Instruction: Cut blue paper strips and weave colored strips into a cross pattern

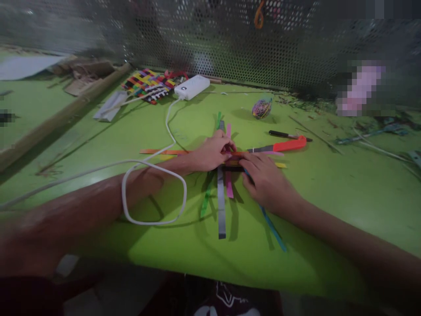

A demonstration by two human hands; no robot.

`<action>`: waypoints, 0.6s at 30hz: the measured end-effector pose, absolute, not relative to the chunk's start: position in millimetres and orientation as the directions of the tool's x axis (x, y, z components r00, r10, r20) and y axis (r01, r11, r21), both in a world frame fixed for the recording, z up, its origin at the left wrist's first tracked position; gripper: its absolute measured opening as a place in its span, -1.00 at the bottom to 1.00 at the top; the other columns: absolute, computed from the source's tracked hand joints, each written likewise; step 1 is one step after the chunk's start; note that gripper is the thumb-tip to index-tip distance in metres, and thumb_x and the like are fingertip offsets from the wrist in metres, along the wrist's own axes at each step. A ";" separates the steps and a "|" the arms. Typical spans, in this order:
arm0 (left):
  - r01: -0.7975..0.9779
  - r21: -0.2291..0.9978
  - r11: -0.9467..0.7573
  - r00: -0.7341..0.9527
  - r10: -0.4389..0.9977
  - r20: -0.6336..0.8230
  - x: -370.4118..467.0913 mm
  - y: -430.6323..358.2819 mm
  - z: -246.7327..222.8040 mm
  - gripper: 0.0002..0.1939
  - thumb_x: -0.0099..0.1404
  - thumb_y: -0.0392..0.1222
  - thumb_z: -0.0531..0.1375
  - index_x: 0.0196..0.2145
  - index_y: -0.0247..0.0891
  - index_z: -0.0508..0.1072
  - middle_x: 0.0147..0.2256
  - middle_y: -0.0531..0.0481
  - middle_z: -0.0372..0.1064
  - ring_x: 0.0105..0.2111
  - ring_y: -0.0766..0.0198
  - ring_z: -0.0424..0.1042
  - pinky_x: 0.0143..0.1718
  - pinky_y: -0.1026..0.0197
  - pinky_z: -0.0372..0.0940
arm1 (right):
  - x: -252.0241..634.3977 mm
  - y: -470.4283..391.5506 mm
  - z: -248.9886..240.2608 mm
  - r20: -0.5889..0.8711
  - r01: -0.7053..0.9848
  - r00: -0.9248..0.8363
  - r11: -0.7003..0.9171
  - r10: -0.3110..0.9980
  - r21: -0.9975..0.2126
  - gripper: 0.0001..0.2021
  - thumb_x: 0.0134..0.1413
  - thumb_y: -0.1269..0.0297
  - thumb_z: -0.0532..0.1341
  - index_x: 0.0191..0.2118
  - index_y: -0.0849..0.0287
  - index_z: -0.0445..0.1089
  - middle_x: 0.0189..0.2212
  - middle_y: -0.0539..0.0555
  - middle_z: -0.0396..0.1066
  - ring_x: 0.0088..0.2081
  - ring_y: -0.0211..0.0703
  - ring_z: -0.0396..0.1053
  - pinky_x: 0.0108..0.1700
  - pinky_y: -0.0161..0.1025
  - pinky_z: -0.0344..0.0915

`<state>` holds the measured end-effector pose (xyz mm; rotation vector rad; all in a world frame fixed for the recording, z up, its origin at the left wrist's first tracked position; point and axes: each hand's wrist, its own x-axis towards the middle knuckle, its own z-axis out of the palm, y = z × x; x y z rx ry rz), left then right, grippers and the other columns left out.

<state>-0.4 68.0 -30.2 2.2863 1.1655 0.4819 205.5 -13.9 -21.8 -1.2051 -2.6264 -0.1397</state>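
Several flat coloured strips cross one another in a small weave in front of me. My left hand (215, 151) is closed on the weave from the left, its fingertips pinching near the orange strip (158, 152). From the right, my right hand (268, 180) grips the weave's edge with bent fingers, and the blue strip (272, 228) runs out from under it. Toward me hang the ends of the grey strip (221, 206), the pink strip (229, 184) and the green strip (206, 199). The end of the yellow strip (281, 165) shows beyond my right hand. My fingers partly hide the crossing.
A knife with a red handle (289, 144) lies just behind my right hand, beside a black pen-like tool (278, 133). The white cable (154, 223) of a power bank (192, 87) loops over my left forearm. Behind are a colourful woven piece (148, 83) and a wire-like ball (262, 109).
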 end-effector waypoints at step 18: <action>0.604 0.542 -0.584 0.581 0.788 0.201 0.3 58.4 -33.6 -0.70 0.37 -0.18 0.22 0.03 -0.15 0.57 0.04 -0.16 0.30 0.11 -0.01 0.39 0.20 -0.18 0.27 | 205.7 -16.1 -24.8 0.392 0.726 -0.625 0.687 0.675 -0.025 -0.67 0.31 0.47 0.06 0.00 0.53 0.49 -0.06 0.40 0.53 0.01 0.17 0.46 0.17 0.16 0.41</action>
